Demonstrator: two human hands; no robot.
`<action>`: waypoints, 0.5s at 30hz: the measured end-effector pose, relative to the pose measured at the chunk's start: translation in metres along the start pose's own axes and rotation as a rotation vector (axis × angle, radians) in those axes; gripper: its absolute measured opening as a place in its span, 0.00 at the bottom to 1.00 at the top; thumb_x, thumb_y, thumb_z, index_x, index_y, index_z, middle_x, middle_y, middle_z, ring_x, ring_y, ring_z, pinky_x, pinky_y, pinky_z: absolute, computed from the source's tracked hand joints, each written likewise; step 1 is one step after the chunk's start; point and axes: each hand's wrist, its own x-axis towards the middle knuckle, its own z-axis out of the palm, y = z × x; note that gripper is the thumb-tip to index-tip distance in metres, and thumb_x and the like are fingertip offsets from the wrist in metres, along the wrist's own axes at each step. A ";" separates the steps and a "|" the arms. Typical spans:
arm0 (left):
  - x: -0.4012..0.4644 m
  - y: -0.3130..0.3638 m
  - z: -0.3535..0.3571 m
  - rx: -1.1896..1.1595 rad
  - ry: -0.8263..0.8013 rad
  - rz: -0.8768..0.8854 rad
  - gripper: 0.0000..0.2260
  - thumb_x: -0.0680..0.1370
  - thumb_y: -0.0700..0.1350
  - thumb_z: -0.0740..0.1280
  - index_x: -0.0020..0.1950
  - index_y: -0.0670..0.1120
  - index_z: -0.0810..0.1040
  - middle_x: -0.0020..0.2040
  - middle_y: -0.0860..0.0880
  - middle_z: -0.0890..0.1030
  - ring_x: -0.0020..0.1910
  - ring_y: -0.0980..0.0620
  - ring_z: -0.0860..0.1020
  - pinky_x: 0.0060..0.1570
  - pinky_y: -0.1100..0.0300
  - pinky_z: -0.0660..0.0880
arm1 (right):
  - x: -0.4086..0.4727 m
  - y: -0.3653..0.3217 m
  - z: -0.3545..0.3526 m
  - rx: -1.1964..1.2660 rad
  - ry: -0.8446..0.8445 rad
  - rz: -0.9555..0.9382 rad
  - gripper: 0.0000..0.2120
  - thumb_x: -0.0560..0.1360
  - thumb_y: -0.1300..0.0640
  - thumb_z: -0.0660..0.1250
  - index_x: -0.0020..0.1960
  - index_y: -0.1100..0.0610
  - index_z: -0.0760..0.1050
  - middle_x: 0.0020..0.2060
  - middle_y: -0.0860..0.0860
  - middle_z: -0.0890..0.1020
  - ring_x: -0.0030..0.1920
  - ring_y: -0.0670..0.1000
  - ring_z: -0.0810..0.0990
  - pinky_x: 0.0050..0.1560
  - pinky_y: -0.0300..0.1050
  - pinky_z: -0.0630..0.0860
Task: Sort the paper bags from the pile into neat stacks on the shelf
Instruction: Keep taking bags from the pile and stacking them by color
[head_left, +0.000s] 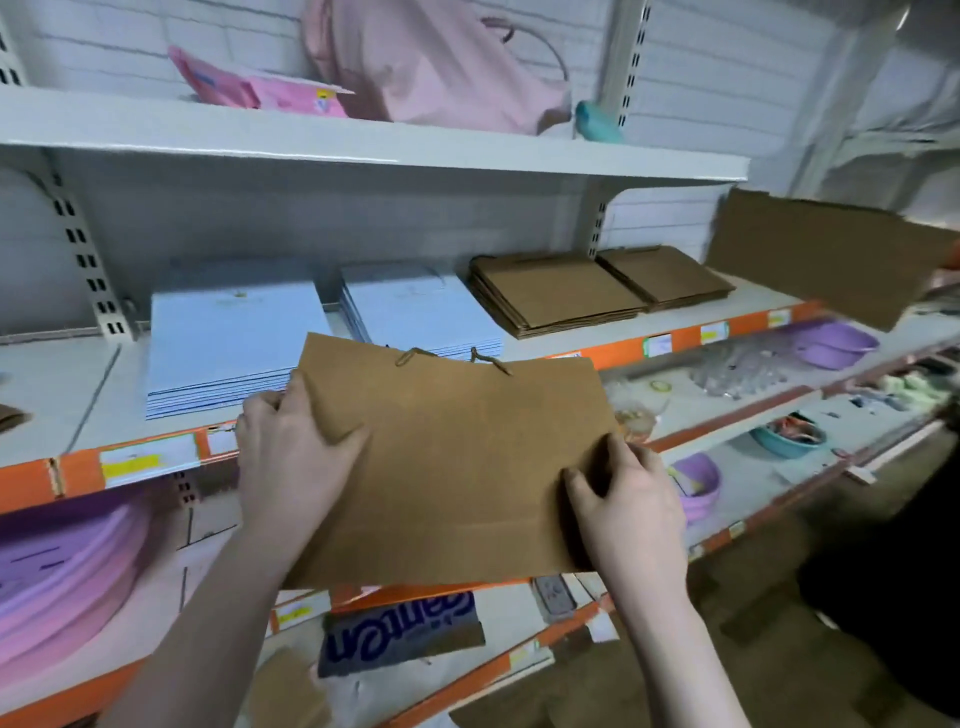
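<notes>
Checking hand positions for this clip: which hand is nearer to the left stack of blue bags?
Left. The left hand grips the brown bag right beside the left stack of blue bags; the right hand holds the bag's far edge.

Counts on and around the shelf

Two stacks of light blue bags (234, 343) and two stacks of brown bags (556, 296) lie beyond the fingers (597, 483); two loose brown bags are in the air, one (457, 467) in both hands, another (831, 254) at far right; three purple basins (834, 340).
</notes>
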 end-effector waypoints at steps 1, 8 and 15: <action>0.002 0.011 0.009 0.004 -0.005 0.011 0.36 0.71 0.54 0.72 0.74 0.43 0.62 0.62 0.35 0.67 0.64 0.38 0.64 0.64 0.49 0.61 | 0.009 0.010 0.000 -0.005 0.002 0.018 0.24 0.75 0.48 0.63 0.68 0.57 0.67 0.63 0.56 0.71 0.63 0.58 0.69 0.59 0.51 0.70; 0.034 0.072 0.078 0.005 -0.005 0.068 0.34 0.71 0.54 0.72 0.71 0.42 0.65 0.59 0.35 0.69 0.63 0.38 0.65 0.62 0.49 0.63 | 0.078 0.062 0.007 -0.017 0.009 0.071 0.24 0.75 0.47 0.62 0.68 0.57 0.67 0.61 0.56 0.72 0.60 0.58 0.70 0.58 0.51 0.71; 0.090 0.144 0.172 -0.066 -0.023 0.048 0.34 0.72 0.54 0.71 0.73 0.42 0.64 0.63 0.33 0.67 0.64 0.36 0.64 0.63 0.47 0.62 | 0.194 0.111 0.020 -0.053 0.026 0.056 0.23 0.75 0.47 0.62 0.66 0.57 0.68 0.60 0.56 0.73 0.60 0.57 0.70 0.59 0.47 0.67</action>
